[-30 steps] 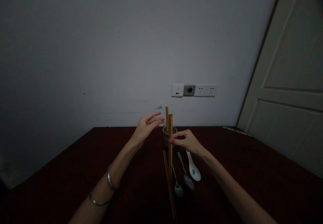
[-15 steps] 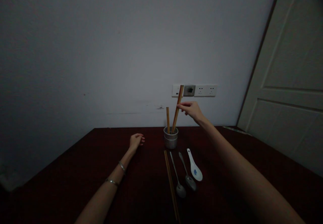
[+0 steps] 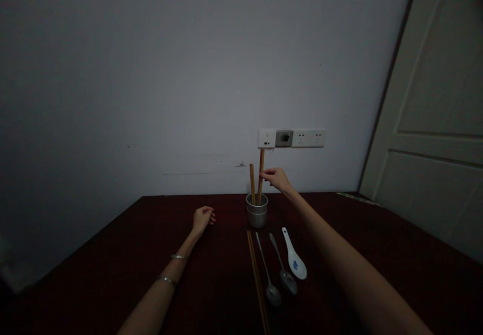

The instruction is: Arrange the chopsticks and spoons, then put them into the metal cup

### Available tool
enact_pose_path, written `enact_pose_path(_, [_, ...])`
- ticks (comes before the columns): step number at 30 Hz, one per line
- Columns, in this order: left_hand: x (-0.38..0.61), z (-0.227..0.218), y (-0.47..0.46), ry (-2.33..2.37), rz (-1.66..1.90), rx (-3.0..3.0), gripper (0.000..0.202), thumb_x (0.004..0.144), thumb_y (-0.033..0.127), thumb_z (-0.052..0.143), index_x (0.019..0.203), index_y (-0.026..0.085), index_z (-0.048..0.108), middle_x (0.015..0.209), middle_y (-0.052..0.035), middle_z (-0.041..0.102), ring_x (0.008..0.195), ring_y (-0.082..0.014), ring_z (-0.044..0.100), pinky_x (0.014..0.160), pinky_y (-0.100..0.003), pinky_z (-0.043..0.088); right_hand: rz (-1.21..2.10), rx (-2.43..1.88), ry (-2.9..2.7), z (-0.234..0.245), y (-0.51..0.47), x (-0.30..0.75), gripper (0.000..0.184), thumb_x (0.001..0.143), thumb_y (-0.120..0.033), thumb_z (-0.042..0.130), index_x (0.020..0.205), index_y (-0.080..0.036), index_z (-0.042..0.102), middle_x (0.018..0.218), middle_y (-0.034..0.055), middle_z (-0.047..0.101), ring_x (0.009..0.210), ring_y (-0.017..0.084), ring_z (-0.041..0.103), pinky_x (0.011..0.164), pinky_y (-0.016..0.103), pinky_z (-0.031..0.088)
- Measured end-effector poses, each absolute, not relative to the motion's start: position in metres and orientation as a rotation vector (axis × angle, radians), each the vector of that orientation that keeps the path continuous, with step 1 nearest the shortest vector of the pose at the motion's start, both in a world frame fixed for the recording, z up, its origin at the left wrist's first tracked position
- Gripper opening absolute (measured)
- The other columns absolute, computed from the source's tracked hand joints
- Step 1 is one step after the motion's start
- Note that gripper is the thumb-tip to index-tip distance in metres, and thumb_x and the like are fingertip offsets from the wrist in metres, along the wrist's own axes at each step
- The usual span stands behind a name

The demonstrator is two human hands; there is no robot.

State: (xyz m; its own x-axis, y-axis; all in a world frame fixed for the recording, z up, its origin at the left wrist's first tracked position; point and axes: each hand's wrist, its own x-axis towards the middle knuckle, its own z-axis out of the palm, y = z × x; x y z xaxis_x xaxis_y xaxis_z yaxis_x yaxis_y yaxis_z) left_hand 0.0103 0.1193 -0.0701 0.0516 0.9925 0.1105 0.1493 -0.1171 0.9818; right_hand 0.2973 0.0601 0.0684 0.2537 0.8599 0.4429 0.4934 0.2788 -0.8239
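My right hand (image 3: 276, 178) pinches a pair of wooden chopsticks (image 3: 261, 166) between thumb and fingers. Their lower ends are inside a metal cup (image 3: 257, 218), hidden by its rim, and they stand nearly upright. Another pair of chopsticks (image 3: 252, 181) leans in the same cup, just to the left. On the table, left of the cup, rests my left hand (image 3: 203, 219), its fingers loosely curled with nothing visible in them. Two bracelets circle that forearm.
In front of the cup lie loose chopsticks (image 3: 255, 274), a long-handled metal spoon (image 3: 273, 295), a second metal spoon (image 3: 289, 281) and a white soup spoon (image 3: 298, 266) on the dark red table (image 3: 113, 259). Behind is a wall with sockets (image 3: 308, 138); a door (image 3: 433, 123) stands right.
My right hand has come down and left, lowering the chopsticks deeper into the cup and making them more upright. My left hand has stayed on the table. The view has shifted slightly.
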Motion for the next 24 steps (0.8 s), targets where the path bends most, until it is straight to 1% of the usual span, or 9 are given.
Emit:
enact_pose_path(5, [0.011,-0.07,0.119,1.237,1.178,1.461,0.008,0.071,0.011,0.045,0.072,0.011,0.052,0.055,0.001,0.055,0.04,-0.0079,0.053,0.037,-0.017,0.04,0.441,-1.437,-1.422,0.05,0.068,0.295,0.025,0.066,-0.032,0.057,0.07,-0.009,0.067,0.053,0.0011,0.057,0.041,0.006,0.04,0.036,0.017,0.032])
enact_pose_path(11, [0.011,-0.069,0.119,1.246,1.17,1.463,0.01,0.07,0.009,0.043,0.072,0.011,0.053,0.053,0.0011,0.055,0.039,-0.0083,0.053,0.037,-0.017,0.04,0.458,-1.449,-1.427,0.037,0.074,0.296,0.024,0.063,-0.031,0.059,0.07,-0.009,0.068,0.053,0.0007,0.057,0.044,0.006,0.042,0.039,0.017,0.032])
enact_pose_path(20, [0.012,-0.071,0.12,1.234,1.171,1.498,0.011,0.069,0.009,0.042,0.069,0.011,0.053,0.051,0.0015,0.054,0.039,-0.0092,0.053,0.037,-0.018,0.04,0.485,-1.449,-1.424,0.02,0.084,0.301,0.024,0.063,-0.031,0.059,0.069,-0.01,0.069,0.059,0.0039,0.063,0.049,0.01,0.05,0.046,0.02,0.036])
enact_pose_path(24, [0.011,-0.072,0.122,1.219,1.16,1.502,0.011,0.069,0.008,0.042,0.069,0.012,0.053,0.051,0.0021,0.054,0.038,-0.0086,0.053,0.036,-0.017,0.039,0.491,-1.449,-1.412,0.015,0.086,0.301,0.023,0.061,-0.031,0.061,0.067,-0.01,0.069,0.061,0.0046,0.064,0.054,0.012,0.054,0.05,0.021,0.038])
